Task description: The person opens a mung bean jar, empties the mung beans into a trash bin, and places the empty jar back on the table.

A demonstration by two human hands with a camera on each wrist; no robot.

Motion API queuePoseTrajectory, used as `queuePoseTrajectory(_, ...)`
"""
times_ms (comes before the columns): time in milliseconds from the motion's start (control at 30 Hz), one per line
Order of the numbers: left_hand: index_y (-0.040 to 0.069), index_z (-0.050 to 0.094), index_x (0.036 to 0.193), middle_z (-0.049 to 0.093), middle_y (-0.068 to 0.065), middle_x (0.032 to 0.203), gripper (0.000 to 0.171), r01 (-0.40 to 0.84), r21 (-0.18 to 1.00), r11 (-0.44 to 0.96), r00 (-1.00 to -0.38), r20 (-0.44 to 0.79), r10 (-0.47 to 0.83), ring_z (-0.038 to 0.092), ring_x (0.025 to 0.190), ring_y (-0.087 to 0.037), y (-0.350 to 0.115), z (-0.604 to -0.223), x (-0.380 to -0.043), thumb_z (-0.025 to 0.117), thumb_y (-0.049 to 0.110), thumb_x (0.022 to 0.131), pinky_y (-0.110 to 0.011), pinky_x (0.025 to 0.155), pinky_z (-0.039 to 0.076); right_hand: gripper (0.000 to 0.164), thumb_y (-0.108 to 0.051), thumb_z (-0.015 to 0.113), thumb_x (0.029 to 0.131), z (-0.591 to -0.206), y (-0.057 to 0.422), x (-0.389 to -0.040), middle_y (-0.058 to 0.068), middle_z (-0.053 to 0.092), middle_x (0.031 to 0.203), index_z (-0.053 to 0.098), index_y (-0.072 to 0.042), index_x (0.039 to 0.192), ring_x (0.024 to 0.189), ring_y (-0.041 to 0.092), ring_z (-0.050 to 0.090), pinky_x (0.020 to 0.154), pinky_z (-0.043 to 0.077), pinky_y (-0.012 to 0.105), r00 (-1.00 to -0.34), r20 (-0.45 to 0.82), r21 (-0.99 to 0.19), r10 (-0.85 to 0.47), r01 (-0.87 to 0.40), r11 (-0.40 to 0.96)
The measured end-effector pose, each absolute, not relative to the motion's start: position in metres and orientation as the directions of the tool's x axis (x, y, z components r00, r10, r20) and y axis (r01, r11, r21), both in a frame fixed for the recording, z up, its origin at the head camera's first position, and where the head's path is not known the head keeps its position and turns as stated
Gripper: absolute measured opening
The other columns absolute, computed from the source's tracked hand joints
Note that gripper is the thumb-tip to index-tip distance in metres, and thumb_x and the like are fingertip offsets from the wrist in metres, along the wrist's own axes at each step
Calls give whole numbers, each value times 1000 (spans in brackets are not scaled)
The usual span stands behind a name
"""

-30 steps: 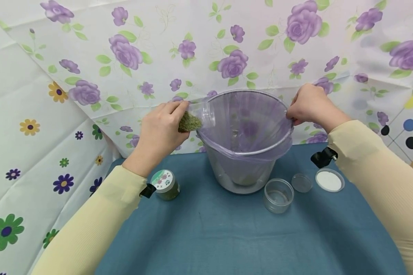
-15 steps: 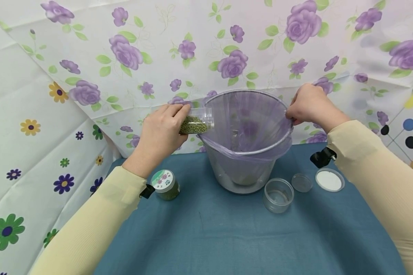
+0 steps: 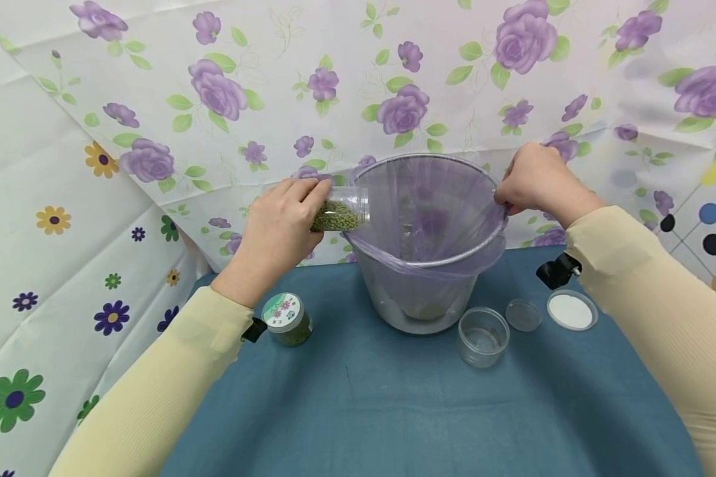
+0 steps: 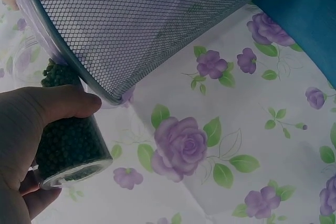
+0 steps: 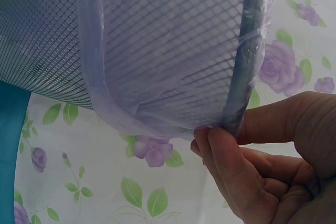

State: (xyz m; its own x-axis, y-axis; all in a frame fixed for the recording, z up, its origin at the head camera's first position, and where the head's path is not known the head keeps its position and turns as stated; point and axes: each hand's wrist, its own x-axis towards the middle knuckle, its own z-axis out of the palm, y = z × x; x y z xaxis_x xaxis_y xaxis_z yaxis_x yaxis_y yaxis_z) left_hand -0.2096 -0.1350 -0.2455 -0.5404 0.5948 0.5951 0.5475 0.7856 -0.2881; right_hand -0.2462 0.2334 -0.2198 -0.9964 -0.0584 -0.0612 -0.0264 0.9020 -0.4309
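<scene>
One clear plastic jar of green beans (image 3: 339, 215) lies sideways at the rim of a silver mesh bin (image 3: 420, 295), the left hand (image 3: 283, 215) curled round it; the right hand (image 3: 531, 179) pinches the thin purple liner (image 3: 429, 222). I can't read the round floral lid's (image 3: 283, 311) markings.

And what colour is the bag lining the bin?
The bag is translucent purple, clearest in the head view.

Head view bright, soft shadows on tablecloth (image 3: 394, 414); wrist views dim.
</scene>
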Motion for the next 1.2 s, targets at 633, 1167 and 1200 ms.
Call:
queuePoseTrajectory(633, 7, 56, 123, 63, -11, 113, 65, 542, -331, 772, -526, 583, 620, 60, 102, -29, -133, -242, -208, 82, 17, 64, -45, 89, 52, 19, -14, 61, 74, -220, 233, -246, 4, 67, 53, 74, -2, 69, 50, 16, 66, 43, 43, 31, -997, -60, -439, -52, -20, 898)
queuePoseTrajectory(1167, 7, 56, 123, 63, -11, 113, 63, 549, -330, 768, -513, 592, 621, 60, 103, -29, -134, -243, -208, 80, 16, 66, -44, 90, 52, 18, -14, 61, 73, -220, 233, -246, 4, 67, 53, 74, -1, 71, 50, 16, 66, 45, 45, 30, -997, -58, -437, -57, -26, 899)
queuePoseTrajectory(1200, 7, 56, 123, 63, -11, 113, 63, 550, -328, 768, -513, 592, 621, 60, 103, -29, -134, -242, -208, 80, 16, 66, -44, 90, 52, 18, -14, 61, 73, -220, 233, -246, 3, 67, 53, 74, -2, 70, 50, 16, 66, 45, 45, 30, -997, -58, -436, -57, -26, 900)
